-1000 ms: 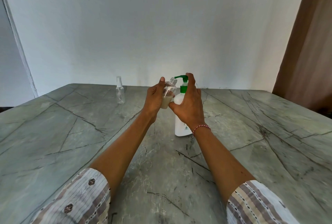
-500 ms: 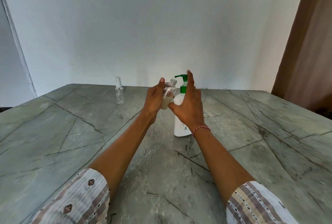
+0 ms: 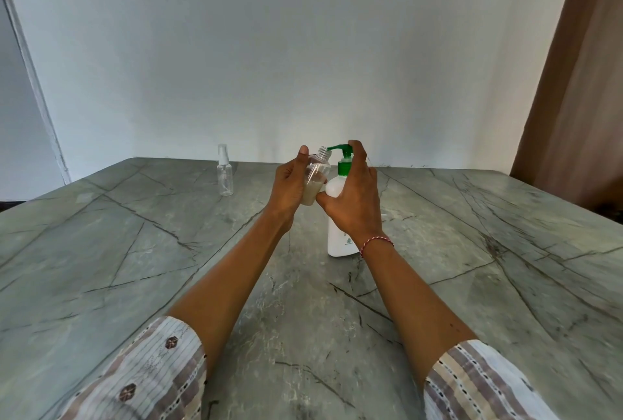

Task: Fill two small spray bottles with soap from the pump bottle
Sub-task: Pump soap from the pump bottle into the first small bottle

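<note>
Soap (image 3: 309,192) sits pale and cloudy in the bottom part of the small spray bottle (image 3: 316,177), which my left hand (image 3: 290,185) grasps around its body, tilted so the open threaded neck meets the green nozzle at about 1 o'clock from my palm. I judge this clear plastic bottle light, thin-walled and a bit slick, so holding it mid-body with thumb up along one side suits it; squeezing hard would likely dent it or push soap out. The pump bottle (image 3: 338,217) stands upright on the tabletop (image 3: 135,251) near the centre, stiffer and heavier, steady enough to press against. My right hand (image 3: 354,197) curls around its shoulder, thumb touching the white body, with a finger on top of the green pump head (image 3: 345,150).

Compared with half a second ago, my index finger, which then stood lifted above the pump, has come down onto the head, much as it lay a second ago; I take this as another stroke beginning. The soap level shows no change I can make out.

At about 10 o'clock from my hands, well apart, the second spray bottle (image 3: 225,172) stands capped and seemingly empty near the wall.
</note>
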Demonstrator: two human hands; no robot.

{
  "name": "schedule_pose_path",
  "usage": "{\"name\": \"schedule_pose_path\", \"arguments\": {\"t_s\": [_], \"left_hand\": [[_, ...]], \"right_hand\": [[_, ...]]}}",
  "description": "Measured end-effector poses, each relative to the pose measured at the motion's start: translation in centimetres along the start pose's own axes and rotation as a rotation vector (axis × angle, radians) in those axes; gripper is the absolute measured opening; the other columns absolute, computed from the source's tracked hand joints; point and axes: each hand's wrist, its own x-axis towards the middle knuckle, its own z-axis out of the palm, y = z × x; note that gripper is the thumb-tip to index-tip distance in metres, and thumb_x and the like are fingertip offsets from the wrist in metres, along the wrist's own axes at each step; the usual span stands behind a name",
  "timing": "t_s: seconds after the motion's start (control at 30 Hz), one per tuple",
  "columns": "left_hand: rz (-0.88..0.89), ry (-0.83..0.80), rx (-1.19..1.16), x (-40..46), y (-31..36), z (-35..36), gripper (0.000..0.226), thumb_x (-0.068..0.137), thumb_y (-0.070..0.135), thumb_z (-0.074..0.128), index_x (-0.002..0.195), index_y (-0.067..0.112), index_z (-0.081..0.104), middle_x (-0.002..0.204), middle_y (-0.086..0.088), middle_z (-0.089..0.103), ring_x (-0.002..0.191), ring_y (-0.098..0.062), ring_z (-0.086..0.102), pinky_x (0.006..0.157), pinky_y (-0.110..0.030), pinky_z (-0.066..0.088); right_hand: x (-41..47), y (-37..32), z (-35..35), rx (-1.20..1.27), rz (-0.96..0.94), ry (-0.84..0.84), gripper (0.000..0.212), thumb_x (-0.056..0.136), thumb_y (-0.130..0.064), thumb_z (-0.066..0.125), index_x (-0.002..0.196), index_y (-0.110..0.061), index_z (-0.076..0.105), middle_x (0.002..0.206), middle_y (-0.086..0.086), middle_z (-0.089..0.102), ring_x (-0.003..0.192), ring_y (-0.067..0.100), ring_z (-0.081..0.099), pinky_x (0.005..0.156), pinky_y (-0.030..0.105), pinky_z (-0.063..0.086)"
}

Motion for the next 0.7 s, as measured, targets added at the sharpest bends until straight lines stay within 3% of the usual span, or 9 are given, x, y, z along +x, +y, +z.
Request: {"name": "schedule_pose_path", "arguments": {"t_s": [0.17, 0.4, 0.57, 0.7], "left_hand": [[0.003, -0.009, 0.006, -0.12, 0.01, 0.13, 0.037, 0.096, 0.044, 0.036, 0.079, 0.028, 0.065, 0.061, 0.017, 0.069, 0.058, 0.003, 0.065, 0.047, -0.009, 0.045], [0.004, 0.005, 0.016, 0.03, 0.00, 0.02, 0.037, 0.095, 0.046, 0.036, 0.079, 0.030, 0.064, 0.061, 0.018, 0.069, 0.058, 0.004, 0.064, 0.047, -0.009, 0.045], [-0.006, 0.012, 0.006, 0.09, 0.05, 0.09, 0.036, 0.094, 0.046, 0.036, 0.082, 0.029, 0.065, 0.074, 0.009, 0.069, 0.059, 0.002, 0.065, 0.048, -0.010, 0.046], [-0.009, 0.009, 0.009, 0.01, 0.03, 0.11, 0.037, 0.095, 0.045, 0.036, 0.080, 0.028, 0.065, 0.061, 0.016, 0.069, 0.058, 0.003, 0.064, 0.048, -0.009, 0.045]], "right_hand": [[0.00, 0.06, -0.01, -0.001, 0.006, -0.004, 0.111, 0.068, -0.033, 0.080, 0.148, -0.025, 0.004, 0.133, 0.007, 0.048, 0.116, 0.024, 0.044, 0.089, 0.034, 0.043], [0.12, 0.09, 0.08, -0.008, 0.001, -0.022, 0.104, 0.068, -0.027, 0.080, 0.146, -0.021, 0.012, 0.135, 0.005, 0.046, 0.118, 0.024, 0.044, 0.092, 0.038, 0.045], [0.07, -0.09, 0.02, -0.002, -0.006, -0.007, 0.098, 0.067, -0.024, 0.080, 0.143, -0.018, 0.019, 0.135, 0.006, 0.046, 0.116, 0.026, 0.044, 0.093, 0.043, 0.048], [0.01, 0.04, 0.08, 0.003, -0.004, 0.001, 0.098, 0.067, -0.024, 0.080, 0.143, -0.019, 0.019, 0.134, 0.006, 0.046, 0.116, 0.025, 0.044, 0.092, 0.043, 0.048]]}}
